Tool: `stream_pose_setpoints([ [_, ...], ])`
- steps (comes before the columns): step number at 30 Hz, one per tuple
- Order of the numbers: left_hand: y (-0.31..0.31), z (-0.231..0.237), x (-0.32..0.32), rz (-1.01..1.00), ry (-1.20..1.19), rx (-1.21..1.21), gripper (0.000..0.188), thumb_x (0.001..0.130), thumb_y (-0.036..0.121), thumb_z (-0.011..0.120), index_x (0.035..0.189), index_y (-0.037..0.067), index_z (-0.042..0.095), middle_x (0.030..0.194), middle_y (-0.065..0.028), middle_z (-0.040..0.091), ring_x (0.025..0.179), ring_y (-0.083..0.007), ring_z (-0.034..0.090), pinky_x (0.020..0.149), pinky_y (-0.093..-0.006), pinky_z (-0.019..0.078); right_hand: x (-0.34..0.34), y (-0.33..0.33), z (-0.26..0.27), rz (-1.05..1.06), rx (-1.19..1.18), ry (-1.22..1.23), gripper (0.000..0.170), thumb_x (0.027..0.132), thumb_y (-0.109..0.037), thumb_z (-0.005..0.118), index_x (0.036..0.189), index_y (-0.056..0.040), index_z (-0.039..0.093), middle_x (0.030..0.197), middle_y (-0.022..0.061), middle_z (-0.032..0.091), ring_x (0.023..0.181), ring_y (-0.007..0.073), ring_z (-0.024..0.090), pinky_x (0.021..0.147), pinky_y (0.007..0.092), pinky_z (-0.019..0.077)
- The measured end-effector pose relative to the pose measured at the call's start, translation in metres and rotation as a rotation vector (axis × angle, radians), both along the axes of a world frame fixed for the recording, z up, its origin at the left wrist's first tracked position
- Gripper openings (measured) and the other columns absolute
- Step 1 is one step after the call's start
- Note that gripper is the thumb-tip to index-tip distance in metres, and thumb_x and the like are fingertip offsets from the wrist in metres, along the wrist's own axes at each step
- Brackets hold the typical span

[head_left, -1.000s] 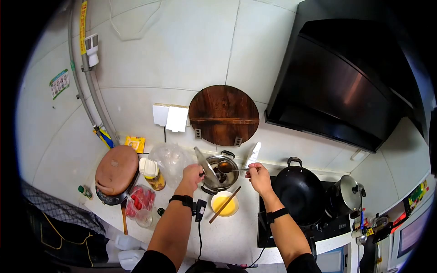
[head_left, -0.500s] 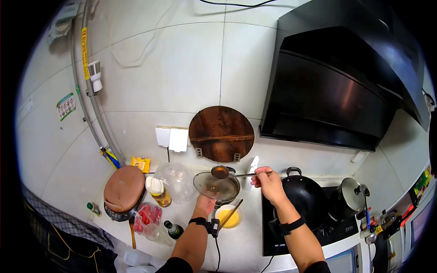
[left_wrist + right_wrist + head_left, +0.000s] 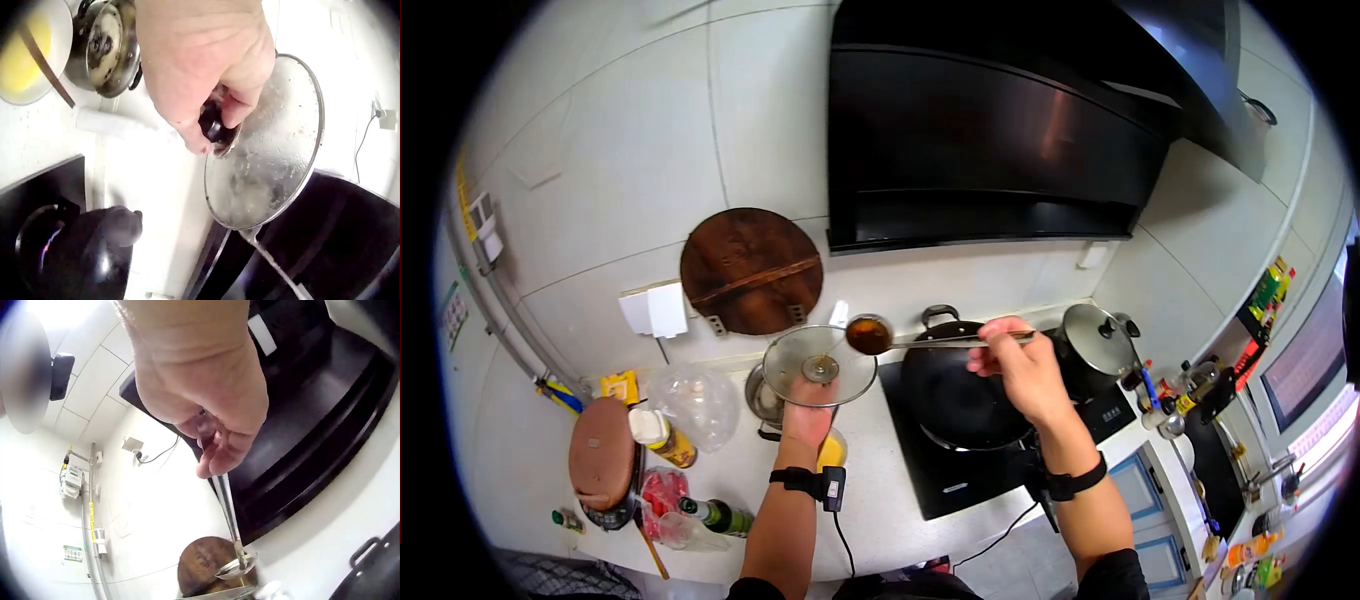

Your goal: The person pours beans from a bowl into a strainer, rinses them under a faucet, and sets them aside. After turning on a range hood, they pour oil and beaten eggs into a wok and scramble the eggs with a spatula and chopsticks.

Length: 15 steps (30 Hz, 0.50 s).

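My left hand (image 3: 807, 420) holds a glass lid (image 3: 850, 375) from beneath, fingers around its dark knob (image 3: 214, 125). In my right hand (image 3: 1030, 375) is the handle of a metal ladle (image 3: 868, 336) with brown liquid in its bowl. The ladle's bowl overlaps the lid's right rim in the head view. Left of and below the lid stands a small metal pot (image 3: 107, 53), partly hidden by the lid in the head view. A white bowl (image 3: 62, 75) of yellow liquid sits beside the pot, with brown chopsticks (image 3: 45, 64) across it.
A black wok (image 3: 965, 395) stands on the black cooktop (image 3: 945, 490), with a lidded pot (image 3: 1097, 340) to its right. The range hood (image 3: 990, 140) hangs above. On the left are a green bottle (image 3: 720, 515), a yellow-labelled jar (image 3: 670, 445) and a brown electric pan (image 3: 603, 455).
The lid has tipped from steep to nearly level. The ladle has lifted out of the pot, and both hands have moved right toward the wok. The head view has turned right.
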<state>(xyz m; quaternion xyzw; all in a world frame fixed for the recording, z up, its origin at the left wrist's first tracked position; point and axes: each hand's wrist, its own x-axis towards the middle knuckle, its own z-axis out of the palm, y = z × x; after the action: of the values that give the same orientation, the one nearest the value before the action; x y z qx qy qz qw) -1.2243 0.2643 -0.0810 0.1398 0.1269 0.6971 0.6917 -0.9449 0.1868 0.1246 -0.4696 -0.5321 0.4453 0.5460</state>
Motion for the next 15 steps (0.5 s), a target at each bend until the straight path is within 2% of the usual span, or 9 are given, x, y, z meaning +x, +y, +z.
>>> stream_pose_setpoints([
  [2, 0.011, -0.008, 0.013, -0.044, 0.005, 0.097, 0.038, 0.09, 0.007, 0.062, 0.125, 0.002, 0.049, 0.126, -0.0123, 0.054, 0.118, -0.0263, 0.053, 0.109, -0.0436, 0.0418, 0.031, -0.012, 0.002, -0.086, 0.026, -0.089, 0.022, 0.098, -0.022, 0.053, 0.1, -0.0005, 0.06, 0.081, 0.0071, 0.066, 0.072, 0.0136, 0.065, 0.068, 0.0259, 0.0524],
  [4, 0.009, 0.001, 0.028, -0.07, -0.021, 0.08, 0.039, 0.089, 0.006, 0.062, 0.125, 0.001, 0.049, 0.126, -0.0127, 0.054, 0.119, -0.0261, 0.052, 0.109, -0.0438, 0.041, 0.056, -0.025, 0.002, -0.158, 0.032, -0.185, 0.023, 0.098, -0.022, 0.054, 0.099, 0.0, 0.06, 0.081, 0.0056, 0.065, 0.072, 0.0131, 0.064, 0.069, 0.0255, 0.0526],
  [8, 0.013, -0.005, 0.044, -0.106, 0.042, 0.105, 0.042, 0.086, 0.005, 0.064, 0.124, 0.001, 0.049, 0.125, -0.0123, 0.055, 0.118, -0.0261, 0.052, 0.11, -0.0443, 0.0399, 0.091, -0.042, -0.012, -0.243, 0.033, -0.52, 0.028, 0.098, -0.023, 0.053, 0.094, 0.003, 0.06, 0.073, 0.0087, 0.065, 0.069, 0.0146, 0.065, 0.067, 0.0284, 0.0505],
  [11, 0.006, 0.001, 0.05, -0.092, 0.149, 0.174, 0.033, 0.089, 0.008, 0.062, 0.119, 0.0, 0.053, 0.118, -0.0113, 0.058, 0.111, -0.0233, 0.055, 0.104, -0.0381, 0.0433, 0.103, -0.046, -0.024, -0.259, 0.003, -0.572, 0.029, 0.098, -0.025, 0.053, 0.093, 0.0031, 0.06, 0.072, 0.0097, 0.066, 0.067, 0.016, 0.065, 0.065, 0.0287, 0.0509],
  [14, 0.005, 0.002, 0.051, -0.059, 0.124, 0.1, 0.033, 0.087, 0.007, 0.062, 0.118, 0.0, 0.054, 0.116, -0.0109, 0.059, 0.11, -0.0235, 0.056, 0.103, -0.0377, 0.0436, 0.116, -0.037, -0.042, -0.299, -0.01, -0.497, 0.03, 0.098, -0.025, 0.053, 0.094, 0.0036, 0.061, 0.072, 0.0103, 0.066, 0.066, 0.0163, 0.066, 0.065, 0.0291, 0.0515],
  [15, 0.004, 0.001, 0.049, -0.066, 0.115, 0.107, 0.038, 0.084, 0.005, 0.065, 0.12, 0.0, 0.053, 0.119, -0.0112, 0.058, 0.113, -0.0246, 0.055, 0.106, -0.0399, 0.0423, 0.118, -0.035, -0.043, -0.312, 0.0, -0.488, 0.031, 0.098, -0.025, 0.053, 0.094, 0.0038, 0.061, 0.072, 0.0102, 0.066, 0.067, 0.016, 0.066, 0.064, 0.0287, 0.0516],
])
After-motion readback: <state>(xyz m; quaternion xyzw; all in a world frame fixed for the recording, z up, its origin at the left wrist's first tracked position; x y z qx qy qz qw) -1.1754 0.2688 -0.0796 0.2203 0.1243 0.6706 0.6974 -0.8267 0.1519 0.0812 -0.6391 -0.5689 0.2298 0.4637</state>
